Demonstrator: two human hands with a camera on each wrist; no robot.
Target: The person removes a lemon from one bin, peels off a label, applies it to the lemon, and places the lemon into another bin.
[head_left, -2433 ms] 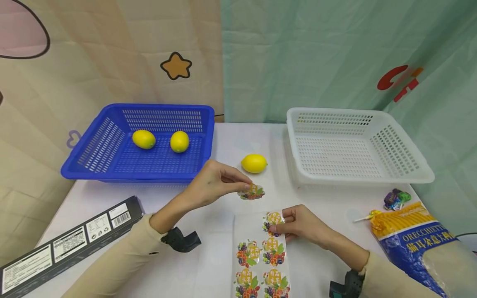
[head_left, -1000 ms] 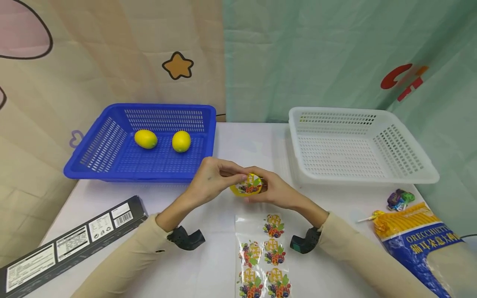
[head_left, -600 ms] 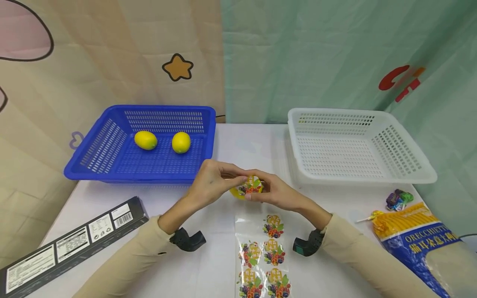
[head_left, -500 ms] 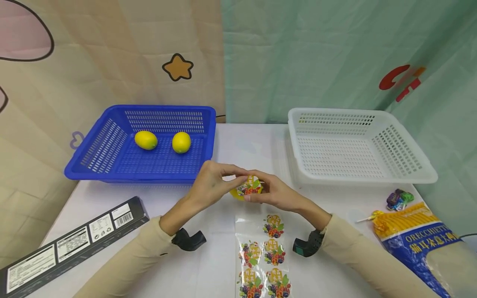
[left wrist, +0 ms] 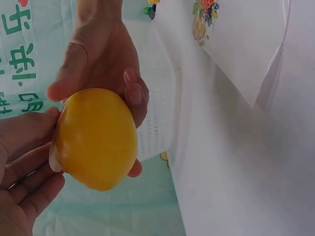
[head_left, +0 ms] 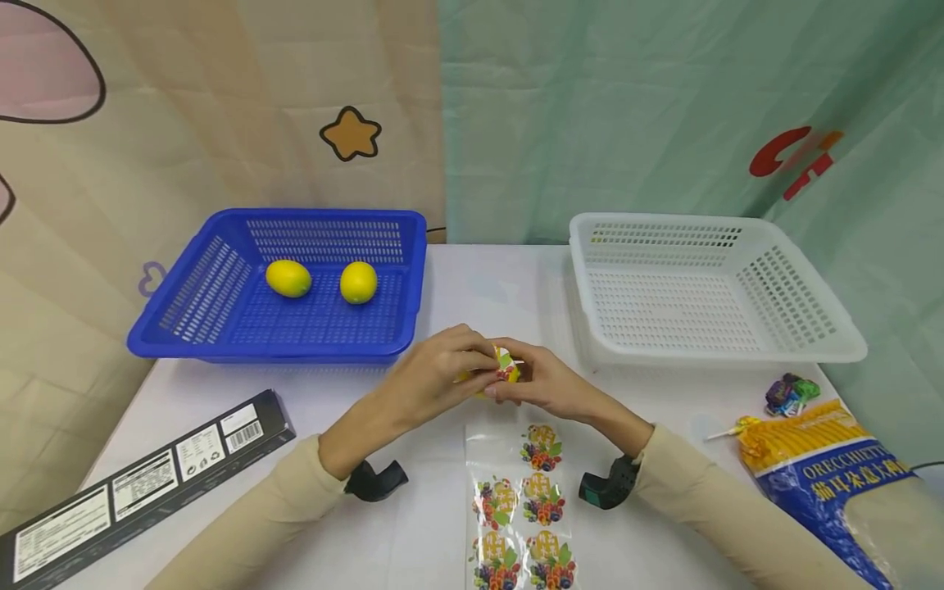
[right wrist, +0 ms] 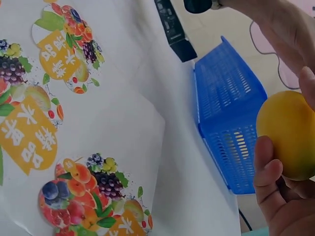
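Observation:
My right hand [head_left: 556, 383] holds a yellow lemon [left wrist: 98, 140] above the table, its thumb and fingers around the fruit. A fruit-print sticker [head_left: 505, 362] lies against the lemon's side that faces the head camera. Fairly straight fingers of my left hand [head_left: 435, 373] press on that side, covering much of the sticker from the head view. In the left wrist view, a see-through sticker edge [left wrist: 55, 158] stands slightly off the peel by the left fingertips. Below the hands lies a sticker sheet [head_left: 490, 447] with several fruit stickers and a bare upper left spot.
A blue basket [head_left: 276, 351] with two lemons [head_left: 288, 279] stands at the back left, a white basket [head_left: 715, 354] at the back right. A long black box [head_left: 147, 483] lies at left. A pasta bag [head_left: 833, 483], lollipop [head_left: 741, 426] and wrapped candies [head_left: 791, 395] lie at right.
The right hand has left the sheet and picked up the lemon from the table. The sticker the left hand pinched is now on the lemon, and the left fingers have moved over it.

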